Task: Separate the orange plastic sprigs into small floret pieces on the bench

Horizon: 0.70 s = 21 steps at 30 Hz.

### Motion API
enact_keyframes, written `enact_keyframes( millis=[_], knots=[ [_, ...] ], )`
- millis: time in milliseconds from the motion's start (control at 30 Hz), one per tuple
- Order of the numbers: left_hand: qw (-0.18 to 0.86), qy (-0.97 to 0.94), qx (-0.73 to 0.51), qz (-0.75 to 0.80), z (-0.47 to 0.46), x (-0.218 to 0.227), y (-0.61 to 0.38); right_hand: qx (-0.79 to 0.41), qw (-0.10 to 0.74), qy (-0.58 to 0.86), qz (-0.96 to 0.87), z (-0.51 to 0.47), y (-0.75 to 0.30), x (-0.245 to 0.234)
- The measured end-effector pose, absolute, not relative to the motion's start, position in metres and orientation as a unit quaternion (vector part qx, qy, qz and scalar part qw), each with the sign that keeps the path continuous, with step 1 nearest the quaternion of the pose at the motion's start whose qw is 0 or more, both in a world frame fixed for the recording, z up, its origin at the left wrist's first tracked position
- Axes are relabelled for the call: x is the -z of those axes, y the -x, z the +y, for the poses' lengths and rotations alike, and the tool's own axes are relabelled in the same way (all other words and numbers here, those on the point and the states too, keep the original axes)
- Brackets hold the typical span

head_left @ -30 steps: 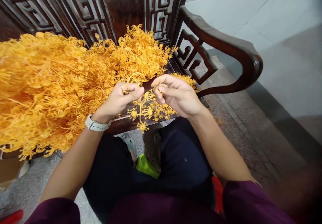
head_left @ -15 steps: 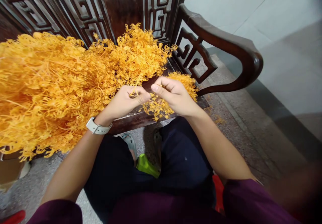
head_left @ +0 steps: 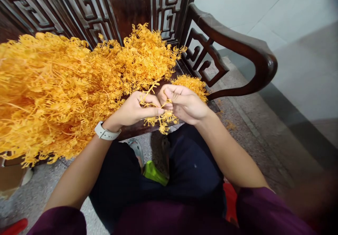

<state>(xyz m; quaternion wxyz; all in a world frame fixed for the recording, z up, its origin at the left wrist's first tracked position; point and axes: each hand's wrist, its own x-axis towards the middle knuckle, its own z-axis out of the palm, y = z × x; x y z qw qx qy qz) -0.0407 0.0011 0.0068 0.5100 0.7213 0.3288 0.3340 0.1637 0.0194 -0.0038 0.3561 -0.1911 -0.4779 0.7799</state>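
- The left hand (head_left: 134, 110) is almost shut. It pinches a small orange sprig (head_left: 161, 117) between thumb and fingers.
- The right hand (head_left: 185, 104) is curled small and pinches the same sprig from the other side.
- The sprig hangs between the hands, just over the dark wooden bench (head_left: 237, 41).
- A big orange pile (head_left: 52, 90) lies on the bench, just beside the left hand.
- A small orange clump (head_left: 191, 87) sits behind the right hand.
- A white watch (head_left: 105, 132) is on the left wrist.
- Dark shorts (head_left: 190, 164) are below the hands.
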Motion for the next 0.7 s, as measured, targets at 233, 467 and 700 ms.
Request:
enact_keyframes(
  millis=[233, 467, 700],
  knots=[
    [0.592, -0.713, -0.249, 0.281, -0.002, -0.013, 0.054, -0.843, 0.240, 0.074, -0.476, 0.016, -0.160, 0.010],
    [0.633, -0.712, -0.210, 0.223, -0.008, -0.022, 0.057, -0.838, 0.279, 0.007, -0.469, 0.020, -0.168, -0.002],
    [0.506, -0.727, -0.327, 0.328, 0.002, -0.013, 0.054, -0.727, 0.392, 0.225, -0.516, 0.029, -0.174, -0.001]
  ],
)
